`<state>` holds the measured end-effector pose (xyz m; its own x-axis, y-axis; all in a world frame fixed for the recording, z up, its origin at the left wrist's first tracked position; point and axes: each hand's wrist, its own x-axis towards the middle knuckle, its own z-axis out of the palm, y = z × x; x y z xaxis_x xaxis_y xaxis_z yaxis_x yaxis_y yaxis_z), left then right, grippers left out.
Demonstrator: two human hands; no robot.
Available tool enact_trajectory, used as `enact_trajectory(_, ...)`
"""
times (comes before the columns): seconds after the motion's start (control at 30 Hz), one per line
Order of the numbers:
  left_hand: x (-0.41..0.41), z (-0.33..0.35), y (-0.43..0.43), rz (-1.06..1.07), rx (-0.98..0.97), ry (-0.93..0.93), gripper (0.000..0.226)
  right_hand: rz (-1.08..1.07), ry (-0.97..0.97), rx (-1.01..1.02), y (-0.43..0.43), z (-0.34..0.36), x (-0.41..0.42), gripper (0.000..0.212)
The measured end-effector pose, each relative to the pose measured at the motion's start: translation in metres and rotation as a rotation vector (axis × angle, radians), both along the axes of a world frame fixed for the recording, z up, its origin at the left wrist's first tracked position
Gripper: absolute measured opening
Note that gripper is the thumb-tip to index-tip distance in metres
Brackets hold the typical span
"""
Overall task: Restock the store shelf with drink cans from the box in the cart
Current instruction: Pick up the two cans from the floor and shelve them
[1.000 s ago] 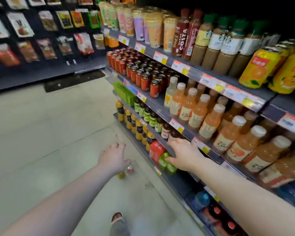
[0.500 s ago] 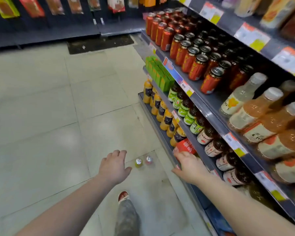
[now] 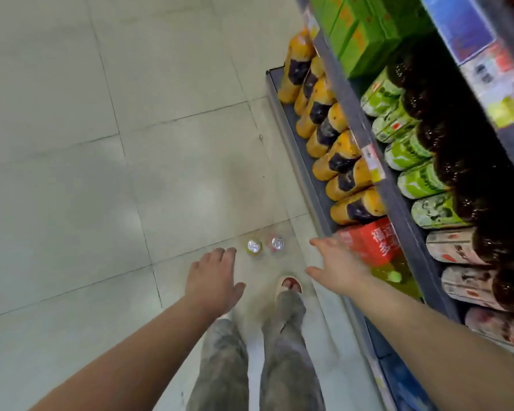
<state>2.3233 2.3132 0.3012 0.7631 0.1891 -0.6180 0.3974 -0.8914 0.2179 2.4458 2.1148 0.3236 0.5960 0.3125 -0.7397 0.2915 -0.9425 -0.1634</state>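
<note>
Two drink cans stand upright on the floor tiles just ahead of my feet: a yellow-green can (image 3: 254, 247) on the left and a pink can (image 3: 277, 243) on the right, both seen from above by their silver tops. My left hand (image 3: 212, 281) hovers open above and just left of the yellow-green can. Fingers spread and empty, my right hand (image 3: 337, 266) reaches down to the right of the pink can, beside a red box (image 3: 374, 243) on the bottom shelf. No cart or supply box is in view.
The store shelf (image 3: 371, 149) runs along the right, with orange bottles (image 3: 330, 134) on the bottom tier and green-labelled bottles (image 3: 404, 149) above. Green cartons (image 3: 365, 40) sit further back. My legs and a sandalled foot (image 3: 290, 286) are below the cans. Pale tile floor spreads left.
My view has tipped sharply down from the upper shelves to the floor. Both hands have dropped toward the two cans, staying open and empty.
</note>
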Motion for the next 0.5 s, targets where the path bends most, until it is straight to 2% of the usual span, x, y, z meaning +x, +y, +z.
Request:
enact_trajectory(0.2, 0.013, -0.117, 0.002, 0.062, -0.027, 0.111, 0.073, 0.031, 0.098, -0.041, 0.004, -0.119, 0.029, 0.065)
enact_trajectory(0.5, 0.042, -0.288, -0.015, 0.106, -0.073, 0.124, 0.08, 0.127, 0.116, -0.032, 0.006, -0.297, 0.055, 0.078)
